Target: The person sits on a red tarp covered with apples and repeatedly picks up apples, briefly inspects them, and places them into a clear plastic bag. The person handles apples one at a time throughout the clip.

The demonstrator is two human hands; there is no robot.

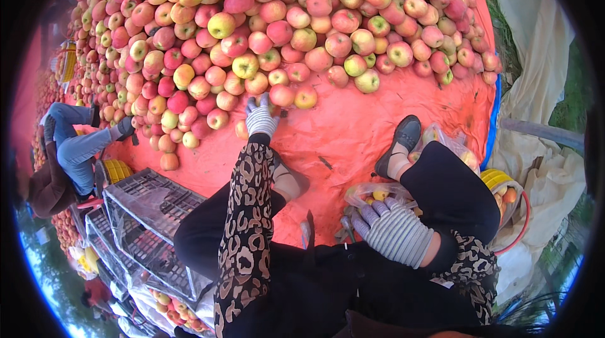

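Observation:
My left hand (261,118), in a striped knit glove with purple fingers, reaches to the near edge of a big apple pile (246,29). Its fingers close round a reddish apple (274,110), partly hidden by the glove. A yellow-red apple (306,96) lies just right of it. Between my legs my right hand (396,232), gloved alike, is palm down with fingers apart over a clear plastic bag (359,193). A yellow apple (380,195) shows in the bag beyond the fingertips. What lies under that palm is hidden.
The pile rests on a red tarp (340,142). A second bag of apples (463,152) and a yellow basket (496,180) are at my right. Dark crates (148,205) stand at my left, near another seated person (79,149). A pole (542,133) juts in at far right.

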